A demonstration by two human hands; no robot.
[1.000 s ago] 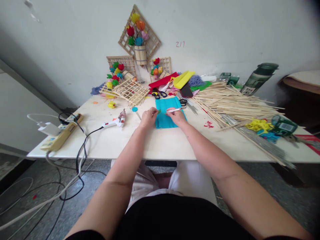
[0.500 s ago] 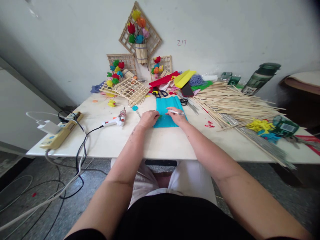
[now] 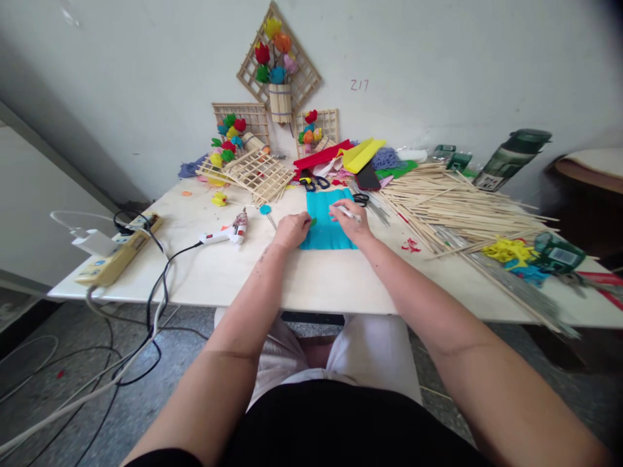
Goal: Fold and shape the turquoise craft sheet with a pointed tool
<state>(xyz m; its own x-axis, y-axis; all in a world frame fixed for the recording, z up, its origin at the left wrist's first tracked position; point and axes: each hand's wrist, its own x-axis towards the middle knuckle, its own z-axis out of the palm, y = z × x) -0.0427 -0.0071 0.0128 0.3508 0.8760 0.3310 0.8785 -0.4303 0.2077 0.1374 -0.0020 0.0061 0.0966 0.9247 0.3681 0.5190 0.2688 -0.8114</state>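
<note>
1. Head view, the only one I have. Blue sheet [image 3: 327, 235] lies flat on the table [image 3: 335, 282], in front of the wearer, between and partly under both hands.
2. Left hand [image 3: 293, 230]: on the sheet's left edge, fingers curled in. Small green bit [image 3: 313, 222] sits right at the fingertips, over the sheet. Pinched or just pressed down, I can't tell.
3. Right hand [image 3: 351, 222]: closed on a white pen [image 3: 347, 212], over the sheet's right half. I can't make out whether the pen touches the sheet.
4. Near left hand: blue disc [image 3: 265, 209] on a thin stem, just left of it; glue gun [image 3: 226, 235] farther left, cord running to the power strip [image 3: 119, 256] side.
5. Near right hand: black scissors [image 3: 361, 199] just beyond it, by the sheet's far right corner; red scraps [image 3: 411, 245] off to its right.
6. Beyond the sheet: another pair of scissors [image 3: 315, 183], then a dark phone [image 3: 367, 176] by a folded yellow sheet [image 3: 363, 154].
7. Writing: red handwritten mark [image 3: 359, 85] on the wall, I read 217, maybe Z17.
8. Labels: green bottle [image 3: 513, 159] has a pale one with dark print; green tub [image 3: 559, 253] has a pale one too. Both too small for me to read; no brand legible.
</note>
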